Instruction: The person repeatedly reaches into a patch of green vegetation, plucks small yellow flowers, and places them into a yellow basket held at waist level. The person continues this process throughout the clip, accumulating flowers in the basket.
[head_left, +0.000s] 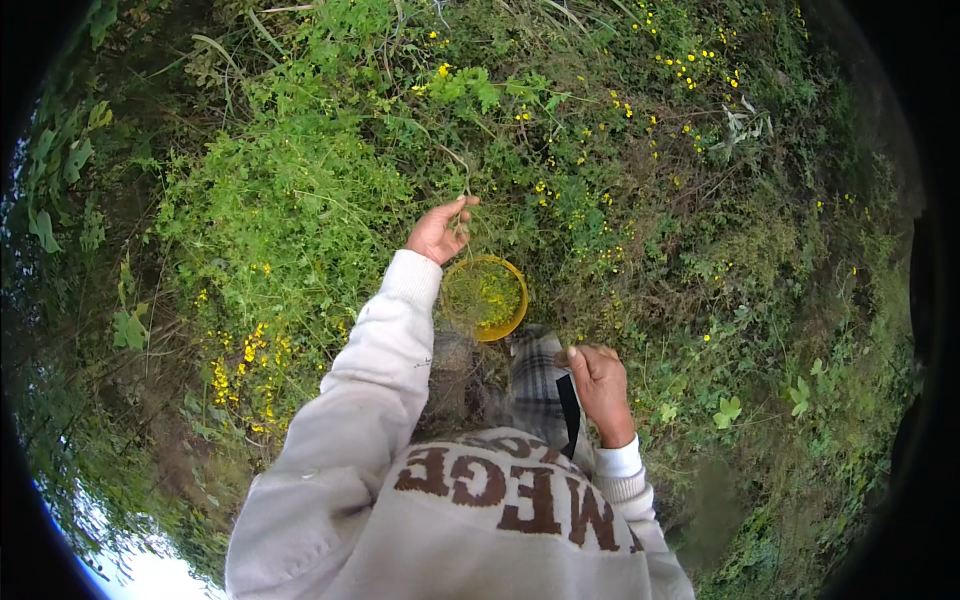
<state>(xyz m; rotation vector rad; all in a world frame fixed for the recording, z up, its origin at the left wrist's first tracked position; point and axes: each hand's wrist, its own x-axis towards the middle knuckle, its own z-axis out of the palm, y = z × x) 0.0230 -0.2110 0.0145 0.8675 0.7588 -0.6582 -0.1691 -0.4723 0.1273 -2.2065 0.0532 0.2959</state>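
Note:
Above a round yellow container [485,299] holding small green and yellow plant bits, my left hand [443,228] has its fingers curled on a thin plant stem [460,160]. My right hand [597,390] is lower and to the right, beside grey plaid fabric [530,390] with a dark band. Its fingers are curled with the thumb against them; what they hold, if anything, I cannot make out. Both forearms wear pale knit sleeves.
Dense green plants [280,170] surround me, with small yellow flowers [250,365] at lower left and others [690,70] at upper right. Dry brown stems mix in on the right. Bare brown ground or dry matter [450,375] shows below the container.

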